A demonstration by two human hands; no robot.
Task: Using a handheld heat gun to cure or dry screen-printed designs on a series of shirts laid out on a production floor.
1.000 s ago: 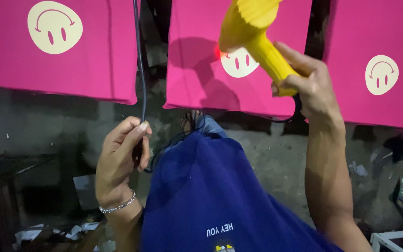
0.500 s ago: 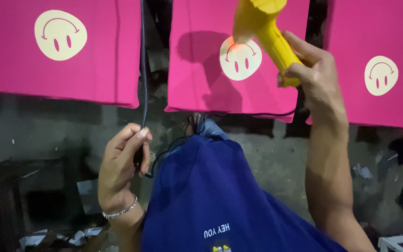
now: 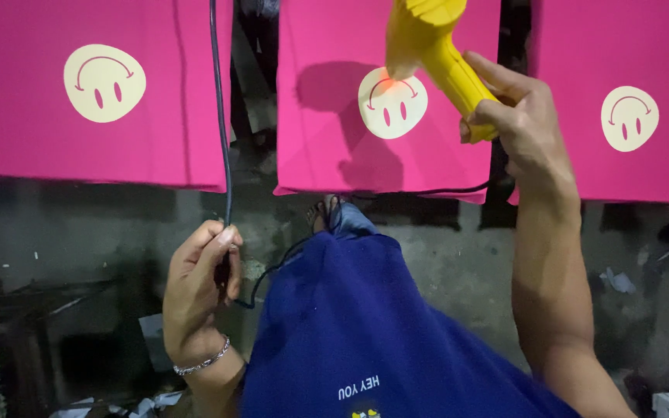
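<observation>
I hold the yellow heat gun (image 3: 435, 58) in my right hand (image 3: 524, 124), my fingers (image 3: 497, 116) wrapped tight round its handle, the nozzle tipped down and away from me at the middle pink fabric panel (image 3: 327, 139). Just past the nozzle, an orange glow falls on the upper left edge of the cream smiley print (image 3: 393, 103) on that panel. A second ago the gun pointed a little to the right of this print and the glow sat at its edge; now the print lies more squarely under the nozzle, so I judge the heat is landing on the print itself rather than beside it.

My left hand (image 3: 199, 298) is lower and nearer my body, its fingers (image 3: 222, 248) pinching the dark cord (image 3: 221, 116) that hangs down between the left and middle panels; the cord then loops toward my blue shirt (image 3: 365, 333). That hand has hardly shifted.

Left of my left hand's fingers hangs another pink panel (image 3: 32, 131) with the same print, and right of my right hand a third one (image 3: 644, 46). Beneath them is a grey, littered floor (image 3: 458, 263).
</observation>
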